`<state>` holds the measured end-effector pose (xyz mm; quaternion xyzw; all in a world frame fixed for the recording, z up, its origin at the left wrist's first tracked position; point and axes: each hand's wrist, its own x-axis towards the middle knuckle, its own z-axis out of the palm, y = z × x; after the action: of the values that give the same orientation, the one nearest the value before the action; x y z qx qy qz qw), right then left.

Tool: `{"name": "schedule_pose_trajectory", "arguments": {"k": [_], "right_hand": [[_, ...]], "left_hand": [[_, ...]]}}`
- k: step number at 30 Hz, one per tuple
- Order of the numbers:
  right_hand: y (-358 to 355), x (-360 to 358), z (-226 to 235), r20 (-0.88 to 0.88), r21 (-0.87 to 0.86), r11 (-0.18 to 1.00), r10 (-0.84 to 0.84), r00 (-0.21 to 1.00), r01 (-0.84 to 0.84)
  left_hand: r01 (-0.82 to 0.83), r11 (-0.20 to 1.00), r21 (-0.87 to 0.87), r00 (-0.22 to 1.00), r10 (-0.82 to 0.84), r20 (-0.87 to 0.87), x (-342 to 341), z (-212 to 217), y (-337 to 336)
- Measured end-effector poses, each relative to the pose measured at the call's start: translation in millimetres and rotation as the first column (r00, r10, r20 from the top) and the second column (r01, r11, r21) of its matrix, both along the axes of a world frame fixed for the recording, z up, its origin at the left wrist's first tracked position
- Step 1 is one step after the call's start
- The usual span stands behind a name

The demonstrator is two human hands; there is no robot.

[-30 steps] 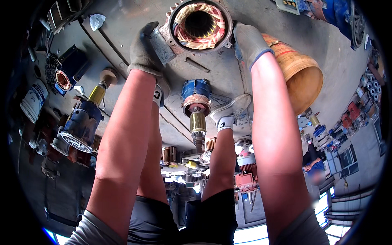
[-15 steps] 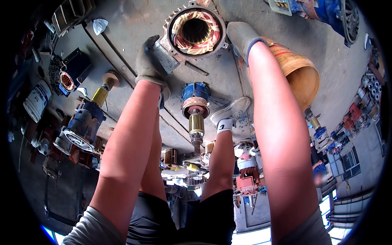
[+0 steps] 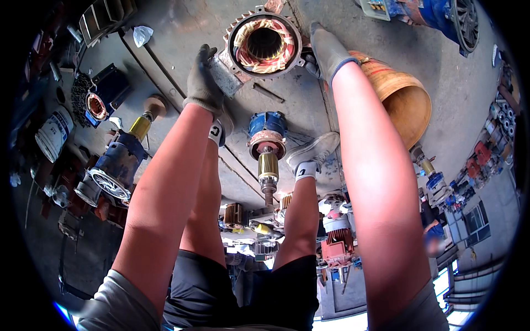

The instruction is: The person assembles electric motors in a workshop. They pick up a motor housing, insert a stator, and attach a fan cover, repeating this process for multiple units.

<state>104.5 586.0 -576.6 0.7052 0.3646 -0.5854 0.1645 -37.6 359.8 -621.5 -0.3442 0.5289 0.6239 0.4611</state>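
Person standing, bent fwd over concrete floor. Rotor w/ blue end cap lies between the feet. Beyond it, both gloved hands grip a motor stator housing: left hand closed round its square terminal box, right hand pressed on the far rim. Looks like mid-lift or repositioning; next move likely needs steady two-handed hold. White labelled bucket far left; orange woven basket right.
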Motion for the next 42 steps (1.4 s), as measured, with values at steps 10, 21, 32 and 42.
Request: {"name": "schedule_pose_trajectory", "arguments": {"k": [10, 21, 32, 42], "right_hand": [[-233, 177, 23, -0.335, 0.351, 0.935, 0.17, 0.927, -0.045], [-302, 288, 24, 0.191, -0.235, 0.725, -0.618, 0.762, 0.647], [-321, 298, -144, 0.09, -0.007, 0.995, 0.097, 0.991, -0.097], [-319, 277, -145, 0.135, -0.739, -0.037, -0.986, 0.094, 0.673]], "left_hand": [[0.23, 0.922, -0.311, 0.972, -0.235, 0.021, 108, 144, -69], [0.829, 0.309, -0.466, 0.448, -0.866, 0.223, 184, 151, -114], [0.656, 0.62, -0.43, 0.744, -0.627, 0.232, 202, 141, -82], [0.694, -0.47, -0.545, -0.664, -0.71, -0.233, 157, -9, -150]]}}
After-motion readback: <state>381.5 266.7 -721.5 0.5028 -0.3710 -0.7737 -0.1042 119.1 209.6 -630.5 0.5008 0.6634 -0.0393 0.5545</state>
